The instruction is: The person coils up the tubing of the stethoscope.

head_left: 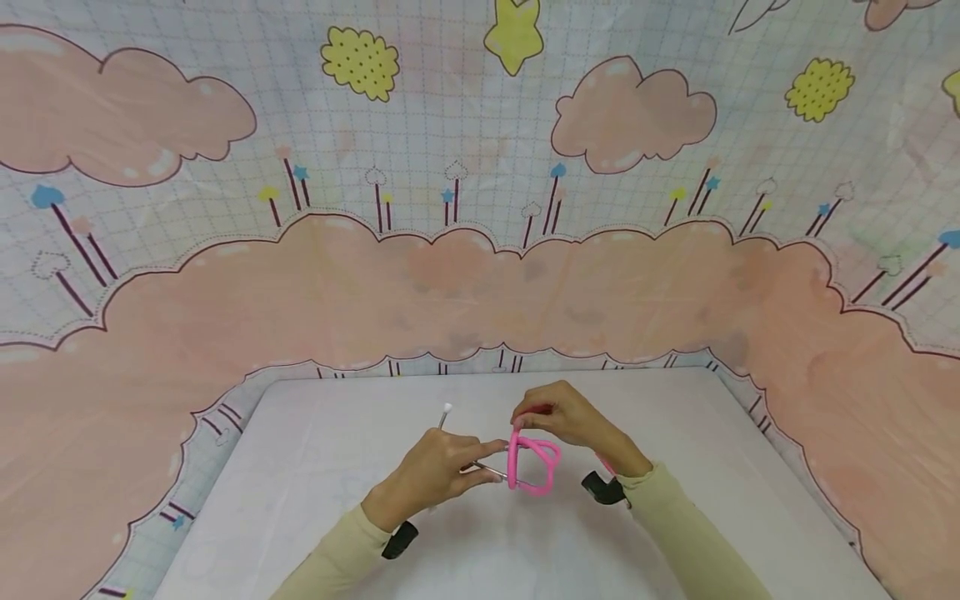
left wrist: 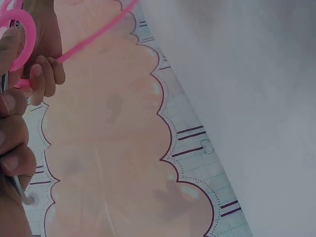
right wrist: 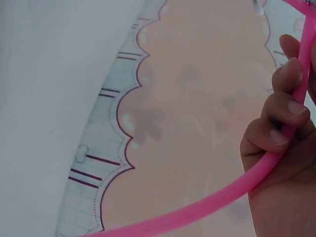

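Thin metal rods point(head_left: 487, 472) are gripped in my left hand point(head_left: 437, 467), and a white knob point(head_left: 447, 407) tops a rod end beyond the knuckles. Another pale knob point(left wrist: 29, 201) pokes out below the fingers in the left wrist view. A thick, smooth pink cord point(head_left: 513, 462) loops around the rods' far ends, just past the left fingertips. My right hand point(head_left: 567, 414) pinches the cord above these loops. In the right wrist view, its curled fingers point(right wrist: 276, 111) hold the cord's tail, which runs across the palm and sweeps down left.
Both hands are above a white tabletop point(head_left: 315, 433). A patterned cloth point(head_left: 480, 287) with clouds and stars surrounds its back and sides. A dark wrist mount point(head_left: 400, 540) hangs under the left sleeve, and another dark mount point(head_left: 603, 488) under the right.
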Available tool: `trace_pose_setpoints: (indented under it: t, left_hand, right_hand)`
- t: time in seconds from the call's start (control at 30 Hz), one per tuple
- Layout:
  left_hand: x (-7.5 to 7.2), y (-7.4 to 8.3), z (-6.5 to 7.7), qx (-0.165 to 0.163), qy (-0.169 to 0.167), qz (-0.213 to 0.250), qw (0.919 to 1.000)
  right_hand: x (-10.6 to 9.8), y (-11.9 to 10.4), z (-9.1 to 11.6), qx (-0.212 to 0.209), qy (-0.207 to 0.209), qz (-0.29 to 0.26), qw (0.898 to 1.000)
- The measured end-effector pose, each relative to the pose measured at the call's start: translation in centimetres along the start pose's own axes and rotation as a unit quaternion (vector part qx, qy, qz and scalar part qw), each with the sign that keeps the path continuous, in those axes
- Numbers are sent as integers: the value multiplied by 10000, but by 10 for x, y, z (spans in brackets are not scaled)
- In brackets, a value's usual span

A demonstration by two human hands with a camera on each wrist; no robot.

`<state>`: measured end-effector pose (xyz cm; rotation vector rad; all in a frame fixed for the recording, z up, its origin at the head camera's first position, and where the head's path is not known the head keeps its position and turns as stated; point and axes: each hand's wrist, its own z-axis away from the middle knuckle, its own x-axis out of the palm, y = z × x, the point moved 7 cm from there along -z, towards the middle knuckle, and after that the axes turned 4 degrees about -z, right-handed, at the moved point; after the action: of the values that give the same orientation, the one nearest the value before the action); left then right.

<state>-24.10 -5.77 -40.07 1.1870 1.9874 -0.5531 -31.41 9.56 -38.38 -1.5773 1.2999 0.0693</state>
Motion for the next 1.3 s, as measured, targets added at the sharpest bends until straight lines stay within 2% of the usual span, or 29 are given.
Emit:
trace_pose_setpoints:
  t: [0.17,0.4,0.5,0.63,0.73,0.87,0.9,0.93,1.1,1.17,1.3]
  left_hand:
    - [0,-4,2,-239,182,147,9994]
    - [-1,-13,4,-625,503,415,9959]
    - [0,-19,7,-858,545,419,9939]
    - [2,-25,10,-1182,494,396,9910]
    - [1,-28,12,-1313,514,420,9891]
    - [-1,-32,14,-1397,749,428,9864]
    - [-2,-33,14,-1399,831,413,9858]
    - [-3,-34,15,-1390,915,402,9852]
    - [-2,-39,17,-1433,1125,378,9825]
    - [-1,-42,18,-1551,1137,349,9807]
    - [-1,-49,21,-1867,1186,281,9748]
  right_hand:
    - [5,8,3,347,200,-330,9987]
    - [9,-9,5,904,589,-554,9926]
    - [16,2,10,1185,763,-467,9889]
    - [27,29,19,1538,899,-378,9833]
    - [32,44,24,1750,1019,-512,9779]
    - [38,52,26,2074,1013,-644,9709]
    - [39,48,24,2139,970,-640,9699]
    - [39,43,23,2182,915,-645,9695]
    - [44,44,25,2232,872,-704,9683]
    - [48,54,28,2235,836,-569,9694]
    - [53,51,31,2310,550,-217,9712]
